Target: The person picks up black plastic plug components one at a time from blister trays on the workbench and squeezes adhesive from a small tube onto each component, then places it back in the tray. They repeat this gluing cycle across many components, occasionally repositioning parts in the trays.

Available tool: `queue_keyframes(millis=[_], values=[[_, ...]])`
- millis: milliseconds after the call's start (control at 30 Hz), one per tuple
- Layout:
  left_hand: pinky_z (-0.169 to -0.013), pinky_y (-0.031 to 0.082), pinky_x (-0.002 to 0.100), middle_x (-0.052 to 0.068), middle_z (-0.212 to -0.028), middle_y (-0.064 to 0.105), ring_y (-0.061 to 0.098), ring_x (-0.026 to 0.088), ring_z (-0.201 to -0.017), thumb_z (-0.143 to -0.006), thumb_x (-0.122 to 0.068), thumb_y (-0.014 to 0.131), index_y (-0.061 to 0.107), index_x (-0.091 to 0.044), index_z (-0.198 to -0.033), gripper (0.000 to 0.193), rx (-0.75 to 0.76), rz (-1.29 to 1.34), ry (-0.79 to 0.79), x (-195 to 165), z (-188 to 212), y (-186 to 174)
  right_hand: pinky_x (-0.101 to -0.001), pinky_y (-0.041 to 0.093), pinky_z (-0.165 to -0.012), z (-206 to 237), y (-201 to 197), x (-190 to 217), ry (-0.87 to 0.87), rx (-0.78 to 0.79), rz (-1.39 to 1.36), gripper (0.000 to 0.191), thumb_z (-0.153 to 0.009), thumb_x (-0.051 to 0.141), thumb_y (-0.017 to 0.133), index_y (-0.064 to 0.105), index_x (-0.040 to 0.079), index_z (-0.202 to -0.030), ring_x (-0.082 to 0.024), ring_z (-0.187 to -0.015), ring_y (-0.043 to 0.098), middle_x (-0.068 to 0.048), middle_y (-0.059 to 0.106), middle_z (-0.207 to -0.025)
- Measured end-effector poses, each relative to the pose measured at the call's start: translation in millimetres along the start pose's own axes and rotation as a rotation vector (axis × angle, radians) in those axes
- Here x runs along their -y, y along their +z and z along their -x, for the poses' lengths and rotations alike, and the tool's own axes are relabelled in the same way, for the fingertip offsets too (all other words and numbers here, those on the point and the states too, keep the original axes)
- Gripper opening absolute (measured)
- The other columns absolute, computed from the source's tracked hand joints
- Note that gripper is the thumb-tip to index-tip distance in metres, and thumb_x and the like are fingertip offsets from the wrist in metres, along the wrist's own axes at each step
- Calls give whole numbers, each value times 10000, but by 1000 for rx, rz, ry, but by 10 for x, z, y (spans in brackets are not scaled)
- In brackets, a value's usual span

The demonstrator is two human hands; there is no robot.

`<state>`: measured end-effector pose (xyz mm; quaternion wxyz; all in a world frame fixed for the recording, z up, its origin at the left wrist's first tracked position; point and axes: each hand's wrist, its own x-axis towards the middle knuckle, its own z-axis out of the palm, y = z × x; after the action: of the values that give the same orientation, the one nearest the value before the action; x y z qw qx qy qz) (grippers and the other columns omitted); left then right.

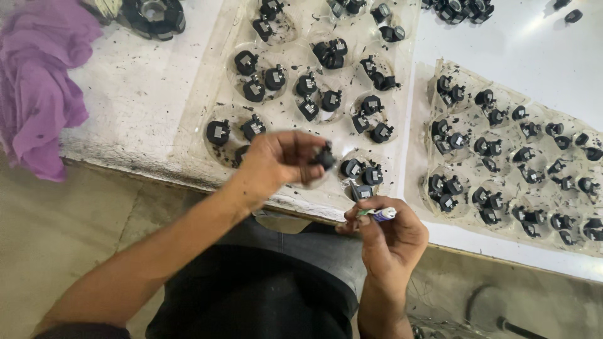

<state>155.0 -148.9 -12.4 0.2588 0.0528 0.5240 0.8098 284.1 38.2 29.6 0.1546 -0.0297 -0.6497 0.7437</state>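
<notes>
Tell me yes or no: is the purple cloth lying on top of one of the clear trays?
No. The purple cloth lies at the table's far left corner, apart from the nearest clear tray of black parts.

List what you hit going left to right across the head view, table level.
Purple cloth → left clear tray of black parts → left hand with a black part in its grip → right hand holding a small tube → right clear tray of black parts.

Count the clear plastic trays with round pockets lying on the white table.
2. One clear plastic tray lies in front of the left hand; the other lies further right, beyond the right hand. More may lie out of view.
</notes>
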Motion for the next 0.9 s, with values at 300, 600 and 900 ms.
queue_keyframes(millis=[300,600,900], values=[[-742,608,330,114,-1000,783,778,189,-898,-716,-82,917,743,-69,-1060,386,-268,-1062,713,-835,-1161,-859,-407,651,-820,-73,-85,-181,-80,-44,23,215,-943,-110,634,655,-81,-1155,-268,-960,746,-209,731,-1026],[-761,538,468,113,-917,654,663,334,-887,-636,-252,943,797,-190,-942,344,-241,-1758,735,-983,-1935,-1168,-321,628,-785,-127,-224,-318,-143,-53,122,240,-871,-67,771,686,-75,-1095,-199,-901,695,-133,681,-1050],[-807,561,442,101,-971,721,700,319,-917,-638,-190,914,817,-222,-958,336,-136,-1790,627,-915,-2057,-1237,-293,611,-800,-173,-297,-411,-156,-71,-2,237,-875,-26,804,627,-22,-1032,-151,-859,658,-96,633,-977]])
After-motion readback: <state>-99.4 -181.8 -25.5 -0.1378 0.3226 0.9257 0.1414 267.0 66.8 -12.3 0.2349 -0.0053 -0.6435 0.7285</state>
